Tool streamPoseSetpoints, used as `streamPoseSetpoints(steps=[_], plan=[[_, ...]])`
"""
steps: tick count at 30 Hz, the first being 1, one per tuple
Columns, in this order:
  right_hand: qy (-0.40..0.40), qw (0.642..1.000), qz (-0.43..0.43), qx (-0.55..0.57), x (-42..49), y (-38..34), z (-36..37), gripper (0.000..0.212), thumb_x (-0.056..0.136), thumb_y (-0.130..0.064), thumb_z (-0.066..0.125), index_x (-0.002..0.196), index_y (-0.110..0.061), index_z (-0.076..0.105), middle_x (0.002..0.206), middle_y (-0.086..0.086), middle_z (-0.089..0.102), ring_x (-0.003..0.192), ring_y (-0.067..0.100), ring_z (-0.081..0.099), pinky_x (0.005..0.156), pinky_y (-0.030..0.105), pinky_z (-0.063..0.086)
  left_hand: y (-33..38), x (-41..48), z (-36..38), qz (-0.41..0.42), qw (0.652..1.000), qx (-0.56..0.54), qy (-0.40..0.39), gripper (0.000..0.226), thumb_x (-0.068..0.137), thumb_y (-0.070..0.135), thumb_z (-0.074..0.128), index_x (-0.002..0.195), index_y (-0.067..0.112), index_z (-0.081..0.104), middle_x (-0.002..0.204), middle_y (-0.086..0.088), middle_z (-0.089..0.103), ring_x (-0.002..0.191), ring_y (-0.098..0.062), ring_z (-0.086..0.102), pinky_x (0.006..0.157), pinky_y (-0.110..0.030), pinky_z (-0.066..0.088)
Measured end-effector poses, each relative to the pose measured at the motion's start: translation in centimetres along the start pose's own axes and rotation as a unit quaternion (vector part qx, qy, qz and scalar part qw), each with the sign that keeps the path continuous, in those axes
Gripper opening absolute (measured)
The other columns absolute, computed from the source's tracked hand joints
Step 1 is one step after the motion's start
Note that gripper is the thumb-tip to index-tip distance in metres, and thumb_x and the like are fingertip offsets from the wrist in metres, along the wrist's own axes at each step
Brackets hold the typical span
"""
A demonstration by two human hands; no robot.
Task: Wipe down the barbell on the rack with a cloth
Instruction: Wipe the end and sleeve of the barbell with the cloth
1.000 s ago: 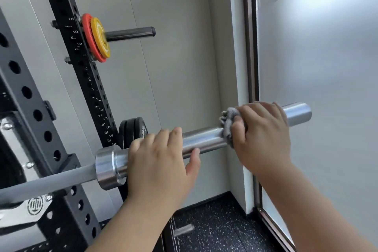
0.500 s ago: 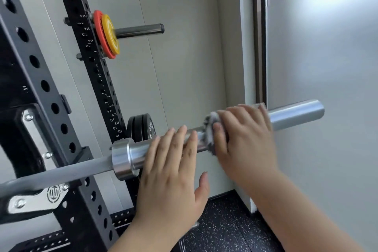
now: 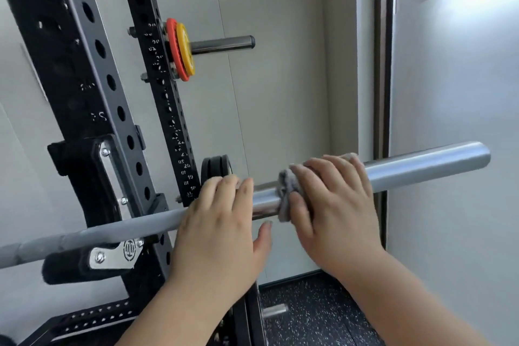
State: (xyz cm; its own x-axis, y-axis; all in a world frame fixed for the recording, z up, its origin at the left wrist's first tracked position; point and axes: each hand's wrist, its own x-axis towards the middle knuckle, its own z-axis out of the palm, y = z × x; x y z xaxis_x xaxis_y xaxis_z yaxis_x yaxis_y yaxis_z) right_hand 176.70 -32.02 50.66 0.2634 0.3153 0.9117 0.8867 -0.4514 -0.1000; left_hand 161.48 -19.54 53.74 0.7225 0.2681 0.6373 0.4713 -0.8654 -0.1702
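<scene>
1. Right hand (image 3: 334, 205) and cloth (image 3: 285, 196) sit further left along the barbell (image 3: 427, 167) than a second ago, close to the left hand (image 3: 219, 222). More bare metal shows toward the bar's right end.
2. Left hand is also further left than before. It now covers the spot where the bar's thick end meets its thin part.
3. Right hand: fingers curled over the thick end, clamped on the grey cloth. Cloth is bunched round the bar, with a wad sticking out on the thumb side.
4. Left hand: fingers fairly straight, laid over the top of the bar. Thumb is splayed below, off the metal. No grip.
5. Barbell runs from the lower left edge of the frame up to the right of centre. Its thin part rests in a hook (image 3: 112, 258) on the black rack (image 3: 84, 70), lower left.
6. Rear upright carries a peg (image 3: 224, 43) with a red plate (image 3: 171, 48) and a yellow plate (image 3: 185, 49), upper centre-left. Black plates (image 3: 214, 167) sit just behind the left fingertips.
7. Background: pale wall (image 3: 280, 64); dark speckled floor (image 3: 309, 303), bottom centre.
</scene>
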Motion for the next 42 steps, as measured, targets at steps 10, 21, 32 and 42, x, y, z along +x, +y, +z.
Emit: streamPoseSetpoints(steps=[10,21,32,42], plan=[[0.014,0.996,0.084,0.010,1.0,0.1,-0.1,0.029,0.092,-0.029,0.051,0.107,-0.021,0.074,0.110,-0.002,0.072,0.113,0.035,0.061,0.113,0.062,0.038,-3.1,-2.7,0.0,0.048,0.997,-0.020,0.056,0.075,0.097,0.050,0.045,0.159,0.009,0.037,0.159,-0.008,0.047,0.148,-0.026,0.043,0.127,-0.041,0.023],[-0.045,0.998,-0.039,-0.009,-0.5,-5.2,0.7,0.043,0.105,-0.041,0.050,0.138,-0.018,0.066,0.136,0.002,0.064,0.132,0.033,0.056,0.120,0.060,0.033,-5.2,-3.7,1.2,0.024,0.998,-0.056,0.012,0.085,0.092,0.058,0.045,0.162,0.011,0.029,0.147,-0.003,0.057,0.140,-0.025,0.051,0.123,-0.055,0.032],[-0.048,0.974,0.081,0.207,2.4,-8.7,0.7,0.032,0.112,-0.034,0.037,0.097,-0.027,0.064,0.086,-0.013,0.066,0.083,0.020,0.062,0.085,0.045,0.050,-6.9,-2.9,0.7,0.005,0.993,-0.106,0.052,0.076,0.088,0.057,0.055,0.150,0.013,0.045,0.142,0.003,0.060,0.135,-0.021,0.054,0.122,-0.052,0.030],[-0.086,0.996,-0.020,0.002,3.2,-8.8,1.1,0.032,0.109,-0.039,0.039,0.096,-0.026,0.065,0.088,-0.006,0.066,0.086,0.028,0.066,0.092,0.043,0.049,-7.8,-3.6,1.3,0.055,0.991,-0.115,0.048,0.059,0.085,0.054,0.059,0.131,0.018,0.065,0.132,0.008,0.064,0.122,-0.020,0.057,0.114,-0.041,0.031]])
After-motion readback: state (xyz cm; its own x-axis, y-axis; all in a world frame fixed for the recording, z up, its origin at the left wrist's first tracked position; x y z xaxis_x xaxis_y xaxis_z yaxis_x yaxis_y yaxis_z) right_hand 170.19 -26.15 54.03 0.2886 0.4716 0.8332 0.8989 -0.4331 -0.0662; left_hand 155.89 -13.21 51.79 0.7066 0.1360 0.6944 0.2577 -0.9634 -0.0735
